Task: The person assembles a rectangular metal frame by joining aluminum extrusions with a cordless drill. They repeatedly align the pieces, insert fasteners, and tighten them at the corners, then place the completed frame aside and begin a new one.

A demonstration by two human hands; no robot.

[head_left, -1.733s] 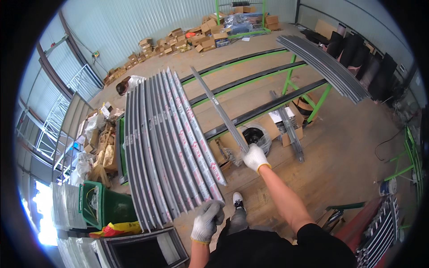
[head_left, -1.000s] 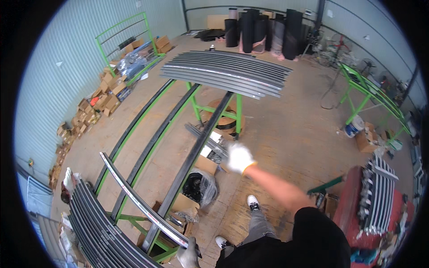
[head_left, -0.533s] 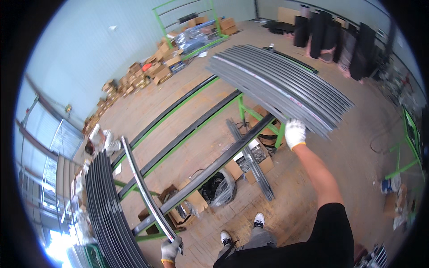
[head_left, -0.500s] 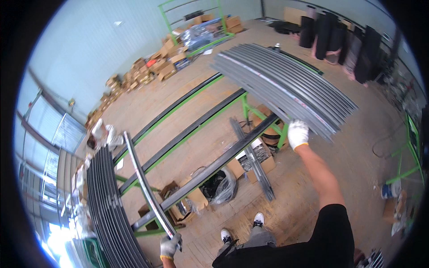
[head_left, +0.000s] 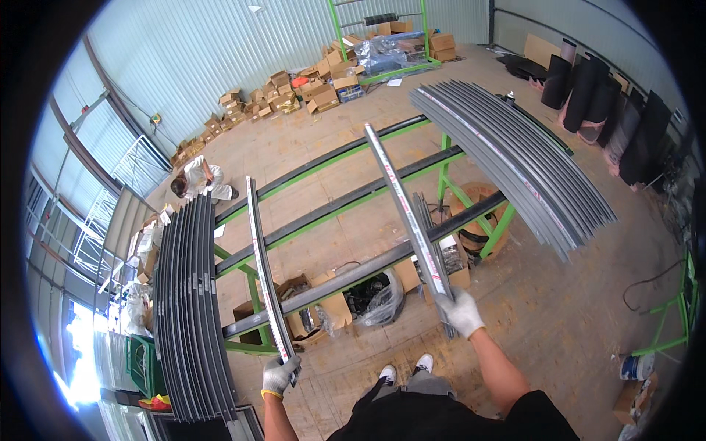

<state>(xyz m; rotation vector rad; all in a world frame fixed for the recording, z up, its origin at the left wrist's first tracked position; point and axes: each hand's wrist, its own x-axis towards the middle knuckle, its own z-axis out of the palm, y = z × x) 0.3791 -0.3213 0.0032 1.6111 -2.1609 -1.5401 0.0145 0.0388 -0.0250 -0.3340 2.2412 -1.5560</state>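
My left hand (head_left: 279, 375), in a pale work glove, is closed round the near end of a long, slim grey profile (head_left: 262, 264) with a light printed strip along it. That profile lies across the rails of a green rack, near its left end. My right hand (head_left: 462, 312), also gloved, grips the near end of a second such profile (head_left: 404, 206), which slants away over the middle of the rack. Whether this second profile touches the rails I cannot tell. The rack's black-topped rails (head_left: 342, 195) run crosswise beneath both profiles.
Rows of grey profiles (head_left: 515, 162) lie on the rack's right end, and dark ones (head_left: 187, 309) at the left. Under the rack stand open cardboard boxes (head_left: 334, 309) and a plastic-lined bag (head_left: 386, 305). Another person (head_left: 198, 180) bends down beyond the left end.
My right hand has moved left from the right-hand row and now has a profile in its grip. The left hand still holds its profile. The whole view has shifted.
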